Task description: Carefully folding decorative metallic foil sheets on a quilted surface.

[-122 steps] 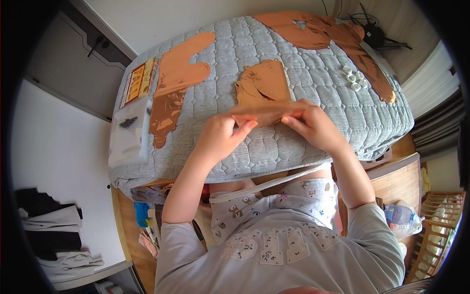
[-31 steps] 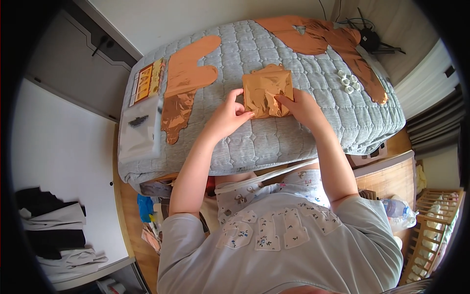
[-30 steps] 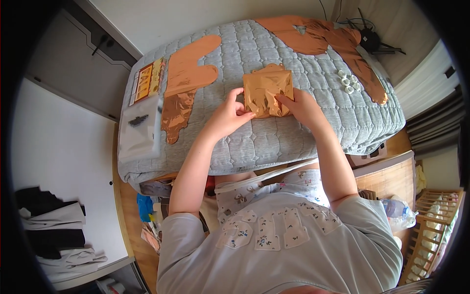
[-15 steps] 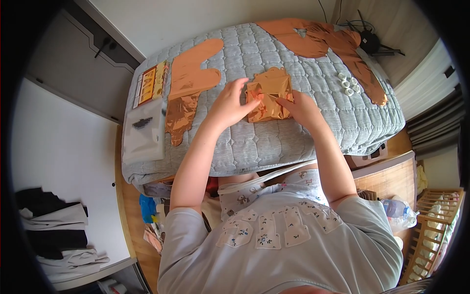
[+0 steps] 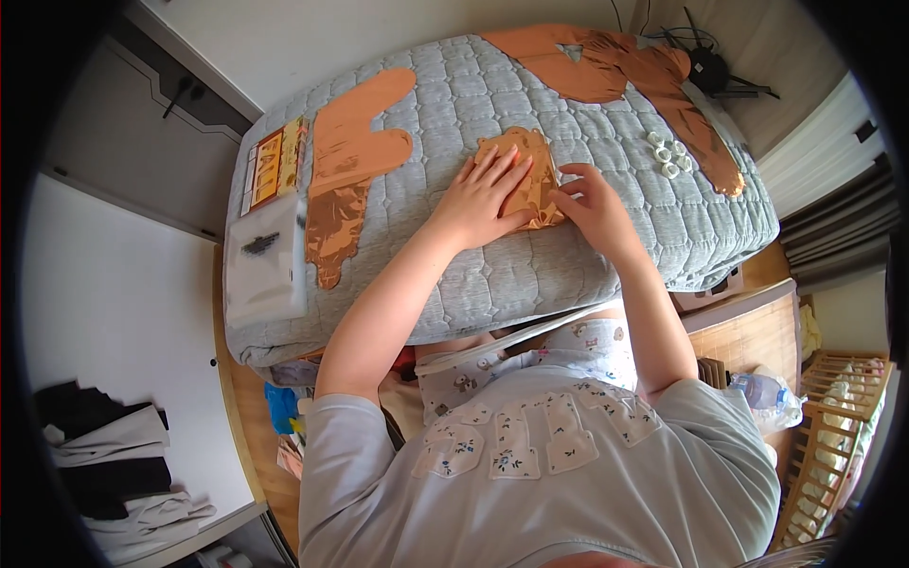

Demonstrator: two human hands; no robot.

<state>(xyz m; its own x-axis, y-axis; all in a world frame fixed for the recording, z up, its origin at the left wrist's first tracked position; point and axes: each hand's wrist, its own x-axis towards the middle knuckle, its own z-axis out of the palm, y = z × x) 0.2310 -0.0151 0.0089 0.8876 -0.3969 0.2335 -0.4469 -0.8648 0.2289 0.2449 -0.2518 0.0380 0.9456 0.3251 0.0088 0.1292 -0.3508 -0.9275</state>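
A folded copper-coloured foil balloon (image 5: pixel 523 144) lies on the grey quilted bed near its front middle. My left hand (image 5: pixel 485 197) is pressed flat on it, fingers spread, covering much of its left and centre. My right hand (image 5: pixel 598 210) is at its right edge, with fingers curled and the thumb against the foil. Further left, a larger foil balloon (image 5: pixel 358 142) lies spread out, its lower part crinkled and shiny. Another foil balloon (image 5: pixel 592 76) stretches across the far right of the bed.
Several small white ribbon rolls (image 5: pixel 669 156) sit on the bed's right. At its left edge are a printed package (image 5: pixel 275 168) and a clear plastic bag (image 5: pixel 267 284) with something dark in it. A black router (image 5: pixel 710 68) stands beyond the far right corner.
My left hand has gone from a raised hold at the left edge to lying flat on the folded foil. My right hand has shifted to its right edge. The folded foil looks flatter.
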